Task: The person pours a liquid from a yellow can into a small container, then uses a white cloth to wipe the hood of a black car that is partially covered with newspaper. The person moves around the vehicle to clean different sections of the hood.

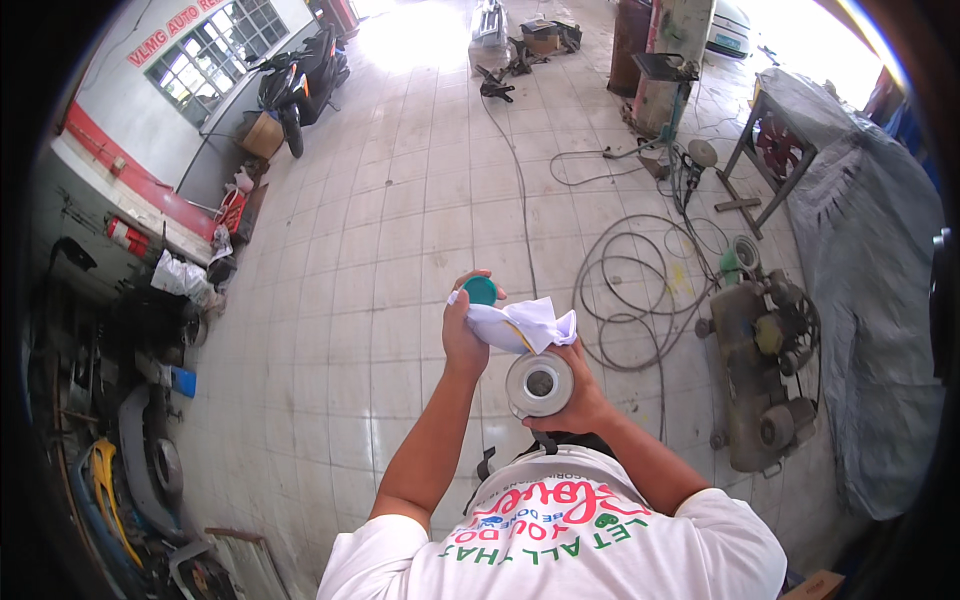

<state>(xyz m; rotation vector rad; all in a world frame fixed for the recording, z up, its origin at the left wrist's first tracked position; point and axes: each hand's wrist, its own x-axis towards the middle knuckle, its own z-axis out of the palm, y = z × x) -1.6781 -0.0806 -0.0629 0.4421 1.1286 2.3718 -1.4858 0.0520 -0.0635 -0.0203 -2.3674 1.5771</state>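
Observation:
In front of my chest, my left hand [464, 335] is closed around a round teal lid [480, 291], with its fingers curled over the far side. A crumpled white cloth [525, 322] stretches from this hand toward the right one. My right hand [588, 402] grips a round, pale container [516, 384] from its right side. The container's round mouth faces up, and something dark grey shows inside it; what that is I cannot make out. The cloth lies just beyond the container's rim and partly covers the right fingertips.
On the right stand an air compressor [765, 375] and a grey tarp [860, 250]. A coiled hose [640, 285] lies on the tiled floor [330, 310]. Car parts [140, 460] line the left side, with a motorcycle [300, 85] farther back. A pillar [660, 70] stands at far right.

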